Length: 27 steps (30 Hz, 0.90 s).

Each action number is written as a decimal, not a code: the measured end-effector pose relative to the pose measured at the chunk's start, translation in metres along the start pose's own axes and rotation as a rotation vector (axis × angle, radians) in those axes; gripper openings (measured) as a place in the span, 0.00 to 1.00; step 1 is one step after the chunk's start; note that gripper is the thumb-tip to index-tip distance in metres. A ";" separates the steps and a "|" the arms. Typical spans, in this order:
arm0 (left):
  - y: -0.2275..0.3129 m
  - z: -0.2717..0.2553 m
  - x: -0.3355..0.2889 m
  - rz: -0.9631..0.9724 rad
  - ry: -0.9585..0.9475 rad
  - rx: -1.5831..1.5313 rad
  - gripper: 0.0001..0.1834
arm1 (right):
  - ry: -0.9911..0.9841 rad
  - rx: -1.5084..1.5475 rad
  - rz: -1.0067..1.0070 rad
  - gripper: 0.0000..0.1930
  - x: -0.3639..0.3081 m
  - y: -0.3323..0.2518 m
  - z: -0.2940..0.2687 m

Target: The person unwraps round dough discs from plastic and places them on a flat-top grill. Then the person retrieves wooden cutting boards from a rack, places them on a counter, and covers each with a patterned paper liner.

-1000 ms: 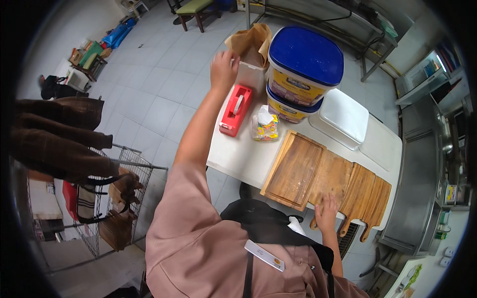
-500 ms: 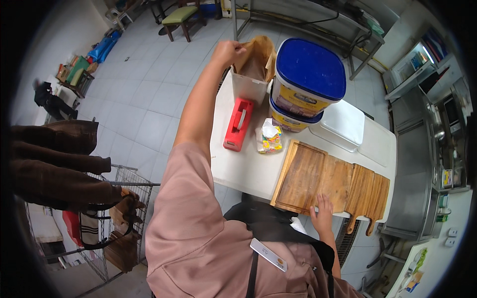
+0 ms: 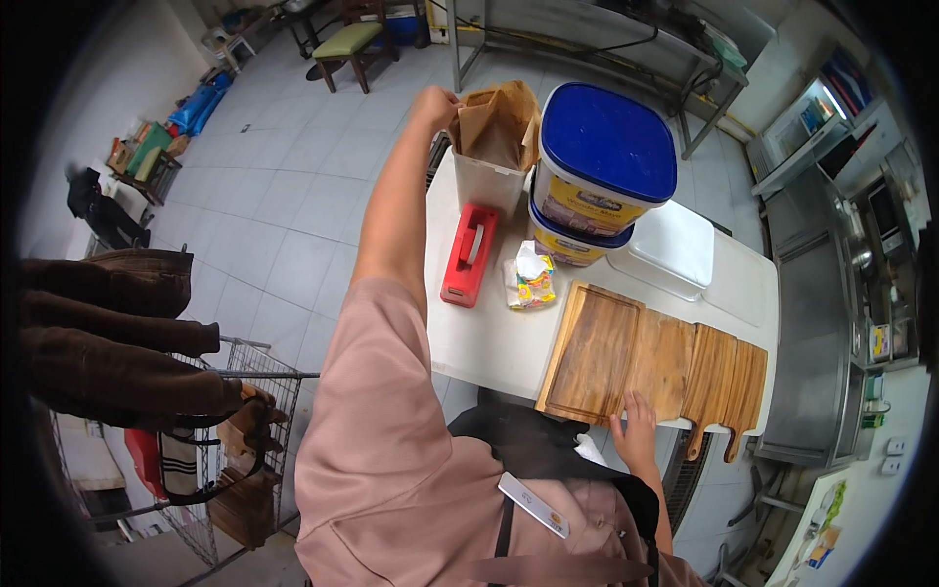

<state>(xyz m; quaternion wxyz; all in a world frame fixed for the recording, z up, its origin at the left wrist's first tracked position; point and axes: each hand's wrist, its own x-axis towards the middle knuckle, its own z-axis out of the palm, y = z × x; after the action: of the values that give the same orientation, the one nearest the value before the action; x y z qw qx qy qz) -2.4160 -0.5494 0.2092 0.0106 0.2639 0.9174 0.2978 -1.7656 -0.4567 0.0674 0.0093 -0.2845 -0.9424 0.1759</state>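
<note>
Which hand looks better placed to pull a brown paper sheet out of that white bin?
The left hand: it is already at the brown paper in the white bin. The right hand rests on the near wooden board.

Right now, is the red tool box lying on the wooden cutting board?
No, the red tool box lies on the white table, left of the wooden cutting board.

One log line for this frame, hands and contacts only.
left hand: on brown paper in white bin | right hand: flat on wooden cutting board edge

Left hand [image 3: 436,103] at brown paper [image 3: 497,125]
</note>
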 end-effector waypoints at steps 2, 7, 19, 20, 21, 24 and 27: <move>0.011 -0.010 -0.005 -0.035 0.041 -0.043 0.17 | 0.012 0.003 0.001 0.29 -0.001 0.002 0.001; -0.002 -0.024 -0.006 -0.067 0.063 -0.565 0.20 | 0.034 0.007 -0.022 0.28 -0.001 0.000 -0.002; 0.177 0.010 -0.221 1.223 0.322 -0.206 0.07 | 0.064 1.438 0.089 0.31 0.064 -0.017 -0.059; 0.179 0.040 -0.248 1.410 0.190 -0.161 0.10 | 0.025 1.779 0.038 0.32 0.070 -0.024 -0.072; 0.182 0.066 -0.278 1.498 -0.015 -0.228 0.11 | 0.044 1.852 0.033 0.32 0.072 -0.028 -0.076; 0.158 0.138 -0.351 1.589 -0.321 -0.180 0.08 | 0.047 1.808 0.156 0.31 0.077 -0.027 -0.071; 0.127 0.199 -0.376 1.461 -0.710 -0.387 0.11 | 0.004 1.383 0.488 0.27 0.071 0.002 -0.017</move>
<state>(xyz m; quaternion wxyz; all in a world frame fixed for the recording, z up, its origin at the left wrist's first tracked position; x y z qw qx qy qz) -1.9971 -0.5395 0.0636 0.1483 0.8642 0.3900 0.2811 -1.8215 -0.4113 0.0770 0.1491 -0.4157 -0.5258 0.7270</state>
